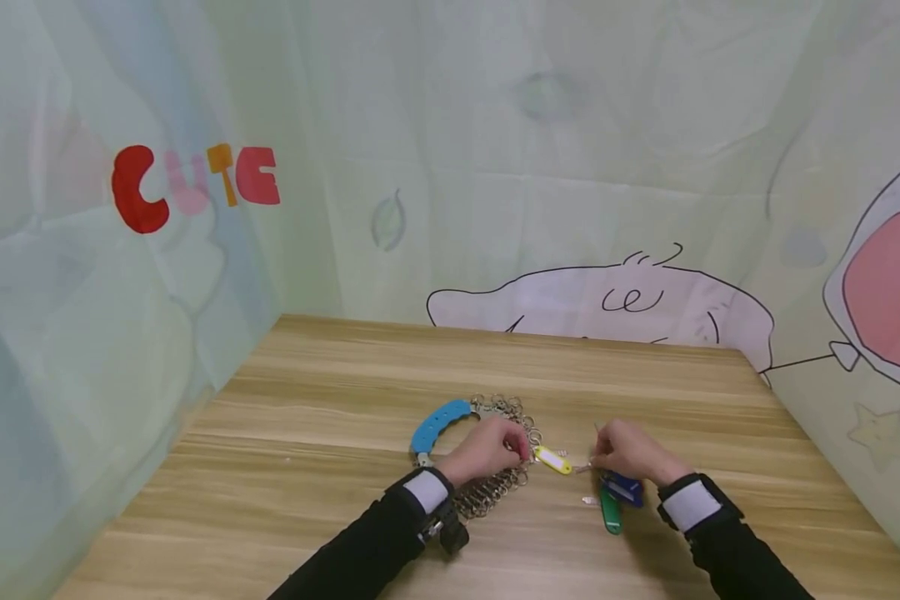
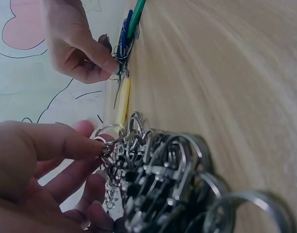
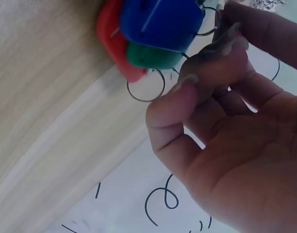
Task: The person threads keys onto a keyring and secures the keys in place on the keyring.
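A large hoop with a blue curved grip (image 1: 441,423) lies on the table, with many linked metal rings (image 1: 487,496) bunched along it. Over this bunch, my left hand (image 1: 487,450) pinches a small metal key ring (image 2: 108,135) between thumb and finger. A yellow key tag (image 1: 552,460) with a white label extends from there toward my right hand (image 1: 633,450). The right fingertips pinch a thin ring by the key tags; fingers partly hide it. Beneath that hand are a blue tag (image 3: 160,24), a green tag (image 1: 611,510) and a red tag (image 3: 114,43).
The wooden table (image 1: 330,383) meets a printed cloth backdrop (image 1: 570,167) at its back and sides. A small pale scrap (image 1: 589,501) lies left of the green tag. A wrist camera (image 1: 453,536) sits on the left cuff, close above the table.
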Motion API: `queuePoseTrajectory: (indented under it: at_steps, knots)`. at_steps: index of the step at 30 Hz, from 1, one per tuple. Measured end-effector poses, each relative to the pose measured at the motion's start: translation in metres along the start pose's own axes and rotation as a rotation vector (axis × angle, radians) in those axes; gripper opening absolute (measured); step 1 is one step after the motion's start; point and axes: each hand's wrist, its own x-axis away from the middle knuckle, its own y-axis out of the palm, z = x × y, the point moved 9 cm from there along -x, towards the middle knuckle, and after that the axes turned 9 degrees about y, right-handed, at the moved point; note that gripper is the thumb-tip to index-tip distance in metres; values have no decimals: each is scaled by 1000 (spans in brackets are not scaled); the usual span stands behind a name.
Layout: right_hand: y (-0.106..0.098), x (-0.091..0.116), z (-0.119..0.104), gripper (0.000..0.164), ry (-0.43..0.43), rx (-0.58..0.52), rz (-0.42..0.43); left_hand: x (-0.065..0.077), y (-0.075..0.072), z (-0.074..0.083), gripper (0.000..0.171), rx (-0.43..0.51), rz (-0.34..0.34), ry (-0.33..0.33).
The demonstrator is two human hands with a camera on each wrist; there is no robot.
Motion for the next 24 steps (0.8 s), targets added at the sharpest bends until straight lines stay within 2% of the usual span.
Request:
queuePoseTrajectory:
  at_steps: [3, 6, 10, 13, 17, 22, 24]
  knots:
    - [-5, 0, 0, 8, -42, -28, 26, 1, 0, 0, 6, 10, 1, -16]
    - [-10, -1, 3, 6, -41, -43, 41, 2, 0, -2, 4, 33, 15, -36]
    - [-10, -1, 7, 8, -3, -52, -2, 0, -1, -2, 13, 56, 44, -37]
    - [-9, 0, 7, 9, -7, -27, -24, -2, -3, 1, 16, 32, 61, -10]
    - [-8, 1, 6, 8, -14, 28, -25, -4, -5, 5, 15, -62, 79, 37]
    - [-7, 2, 5, 10, -41, 50, -11, -3, -8, 8, 16, -125, 110, 42]
    - [-7, 2, 5, 10, -58, 16, -9, -2, -8, 8, 18, -125, 113, 36]
